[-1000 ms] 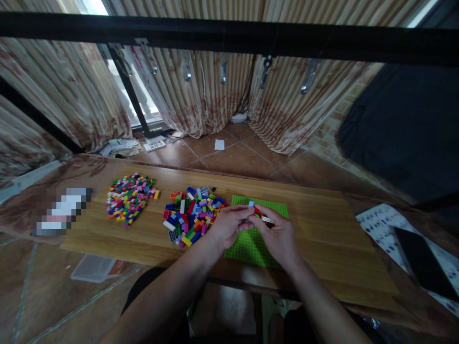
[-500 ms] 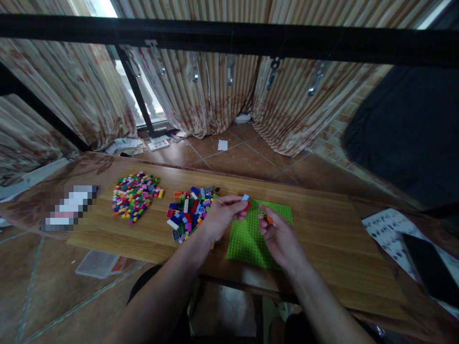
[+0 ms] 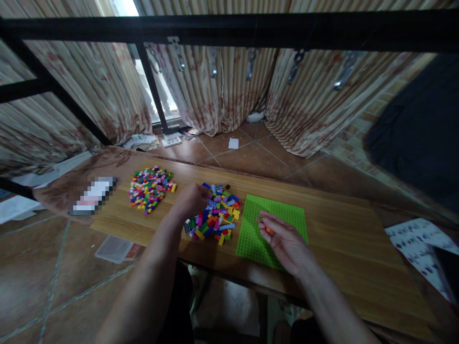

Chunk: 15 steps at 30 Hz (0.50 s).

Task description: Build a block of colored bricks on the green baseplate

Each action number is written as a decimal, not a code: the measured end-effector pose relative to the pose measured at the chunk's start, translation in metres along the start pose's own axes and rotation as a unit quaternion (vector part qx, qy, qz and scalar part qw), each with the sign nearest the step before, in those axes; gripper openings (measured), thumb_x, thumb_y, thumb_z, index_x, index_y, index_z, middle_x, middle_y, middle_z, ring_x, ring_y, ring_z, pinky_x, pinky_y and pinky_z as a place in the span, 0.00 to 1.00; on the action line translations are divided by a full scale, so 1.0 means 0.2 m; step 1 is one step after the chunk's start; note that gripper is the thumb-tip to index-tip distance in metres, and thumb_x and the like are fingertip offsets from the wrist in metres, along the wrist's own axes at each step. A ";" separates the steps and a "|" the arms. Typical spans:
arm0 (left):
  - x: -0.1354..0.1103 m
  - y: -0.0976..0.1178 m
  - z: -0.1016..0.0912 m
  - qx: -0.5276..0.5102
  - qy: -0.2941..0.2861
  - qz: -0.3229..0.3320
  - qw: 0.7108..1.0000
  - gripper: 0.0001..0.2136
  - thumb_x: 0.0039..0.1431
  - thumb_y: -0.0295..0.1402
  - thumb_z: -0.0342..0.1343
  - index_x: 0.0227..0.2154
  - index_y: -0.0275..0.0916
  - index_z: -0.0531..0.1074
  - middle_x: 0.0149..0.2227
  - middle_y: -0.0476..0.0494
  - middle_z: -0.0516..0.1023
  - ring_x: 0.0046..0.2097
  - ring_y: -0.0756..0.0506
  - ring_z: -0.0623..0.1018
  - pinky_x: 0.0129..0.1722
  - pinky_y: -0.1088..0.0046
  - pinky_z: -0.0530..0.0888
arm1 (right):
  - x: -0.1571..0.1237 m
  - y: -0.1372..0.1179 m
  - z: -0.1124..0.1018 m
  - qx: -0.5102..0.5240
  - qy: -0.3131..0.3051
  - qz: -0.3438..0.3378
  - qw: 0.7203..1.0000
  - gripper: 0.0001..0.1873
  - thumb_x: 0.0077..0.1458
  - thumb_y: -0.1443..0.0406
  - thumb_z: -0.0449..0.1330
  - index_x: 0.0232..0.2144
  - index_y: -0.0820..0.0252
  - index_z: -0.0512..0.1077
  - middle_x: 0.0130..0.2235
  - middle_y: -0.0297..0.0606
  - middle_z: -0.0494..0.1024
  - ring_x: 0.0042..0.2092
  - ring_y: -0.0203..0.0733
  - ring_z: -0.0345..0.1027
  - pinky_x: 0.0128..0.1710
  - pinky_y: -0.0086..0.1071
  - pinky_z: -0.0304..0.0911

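My left hand [image 3: 191,200] is over the left side of the pile of larger toy bricks [image 3: 215,220]. Its fingers point into the pile and are mostly hidden behind the back of the hand, so whatever they hold does not show. Above the green studded baseplate [image 3: 251,229], my right hand [image 3: 287,239] is closed, palm partly up, around a small orange toy brick [image 3: 268,230]. A tiny greenish bit shows at its fingertips, too small to make out.
A heap of smaller bricks [image 3: 150,188] lies farther left on the wooden table [image 3: 344,239]. A phone-like, blurred-out object [image 3: 93,196] rests beyond the table's left end. At the right is a printed sheet [image 3: 412,248] under a dark device [image 3: 446,270]. A black bar [image 3: 229,31] crosses above.
My left hand has moved left from beside my right hand to the brick pile; the red and light-blue bricks it held are out of sight. The view has shifted; my right hand stays over the baseplate.
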State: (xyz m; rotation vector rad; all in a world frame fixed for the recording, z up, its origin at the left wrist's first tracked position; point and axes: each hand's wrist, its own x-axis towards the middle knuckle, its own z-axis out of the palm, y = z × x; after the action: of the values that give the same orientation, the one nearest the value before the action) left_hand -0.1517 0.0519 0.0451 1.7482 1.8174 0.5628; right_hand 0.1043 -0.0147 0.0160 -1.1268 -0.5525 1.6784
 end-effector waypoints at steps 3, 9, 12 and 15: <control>0.00 -0.01 -0.01 -0.006 0.000 -0.020 1.000 0.16 0.35 0.18 0.52 0.24 0.39 0.81 0.20 0.47 0.76 0.24 0.48 0.71 0.25 0.75 0.62 | 0.00 0.01 0.00 -0.010 -0.023 -0.009 1.000 0.08 0.50 0.63 0.66 0.35 0.57 0.79 0.36 0.38 0.82 0.40 0.39 0.76 0.44 0.32 0.73; -0.04 0.13 0.07 -0.079 0.017 0.091 0.993 0.16 0.46 0.19 0.51 0.32 0.38 0.81 0.30 0.45 0.80 0.35 0.45 0.76 0.39 0.73 0.69 | 0.00 0.02 0.01 0.010 -0.076 -0.012 0.997 0.12 0.54 0.60 0.60 0.39 0.57 0.77 0.43 0.43 0.81 0.51 0.47 0.73 0.56 0.45 0.66; -0.12 0.24 0.19 -0.178 -0.066 0.197 0.962 0.12 0.51 0.24 0.55 0.37 0.40 0.80 0.34 0.45 0.80 0.38 0.45 0.77 0.41 0.74 0.70 | 0.00 0.01 0.02 0.023 -0.095 -0.018 0.995 0.12 0.52 0.62 0.58 0.39 0.56 0.77 0.44 0.41 0.81 0.50 0.46 0.73 0.55 0.45 0.66; -0.18 0.33 0.29 -0.185 -0.118 0.255 0.942 0.16 0.50 0.27 0.60 0.43 0.42 0.78 0.36 0.45 0.79 0.38 0.45 0.76 0.42 0.71 0.70 | 0.00 0.00 0.02 0.036 -0.102 -0.024 0.994 0.12 0.51 0.64 0.57 0.37 0.56 0.76 0.43 0.38 0.81 0.48 0.44 0.74 0.51 0.41 0.68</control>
State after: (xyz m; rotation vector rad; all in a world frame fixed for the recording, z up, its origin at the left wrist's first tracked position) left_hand -0.0639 0.0160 0.0460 1.9152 1.0074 0.7959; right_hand 0.1015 -0.0132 0.0175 -0.8903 -0.6375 1.7685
